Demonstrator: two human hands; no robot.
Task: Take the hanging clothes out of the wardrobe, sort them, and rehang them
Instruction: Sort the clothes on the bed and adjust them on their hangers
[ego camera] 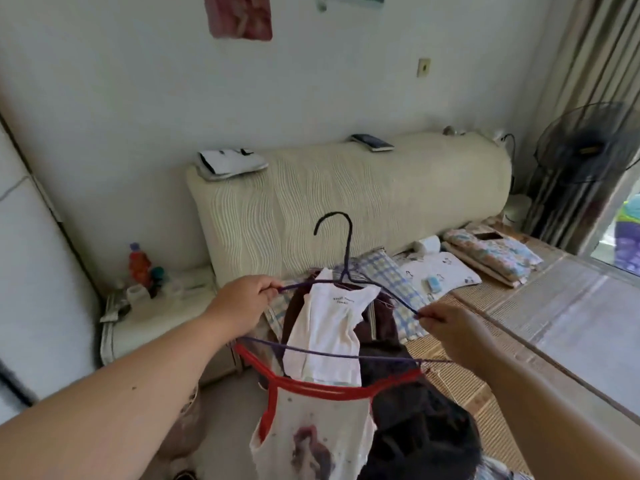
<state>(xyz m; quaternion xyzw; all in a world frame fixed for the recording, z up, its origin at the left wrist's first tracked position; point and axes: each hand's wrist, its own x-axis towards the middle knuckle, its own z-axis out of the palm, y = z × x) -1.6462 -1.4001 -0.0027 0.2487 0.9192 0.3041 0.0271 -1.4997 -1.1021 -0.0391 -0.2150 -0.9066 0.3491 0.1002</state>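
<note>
A dark blue wire hanger (347,252) stands upright over the bed, its hook pointing up. My left hand (239,304) grips its left shoulder end and my right hand (450,329) pinches its right end. Behind the hanger lies a small white sleeveless top (329,336) on a pile of dark clothes (384,327). Nearer to me a red hanger (311,388) carries a white printed garment (311,441), with a black garment (419,424) to its right.
The bed's woven mat (485,348) stretches to the right, with a checked pillow (391,282), a white pillow (440,275) and a folded floral cloth (491,254) by the cream headboard (346,199). A bedside table (156,320) with bottles stands left. A fan (585,143) is at the right.
</note>
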